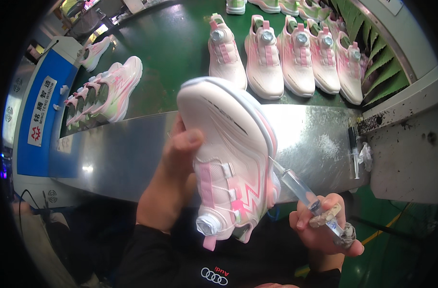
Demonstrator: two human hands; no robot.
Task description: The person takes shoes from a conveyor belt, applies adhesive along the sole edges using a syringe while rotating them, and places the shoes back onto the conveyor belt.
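Note:
A pale pink and white sneaker (216,127) with a dial on its tongue hangs before me, toe pointing up and away. My left hand (181,150) is closed on its left side, thumb on the upper and the other fingers partly hidden behind it. On the right, my right hand (327,225) grips a clear syringe (299,186) with tan and grey wrapping around its rear end. The syringe's needle tip is at the seam between the shoe's upper and its sole; whether it touches cannot be told.
A metal ledge (128,149) runs across in front of me, with a green conveyor belt (176,53) beyond. Several matching sneakers (264,62) stand at the back right, more sneakers (116,91) at the left. Another syringe (354,151) lies on the ledge's right end, beside green curtain strips (384,77).

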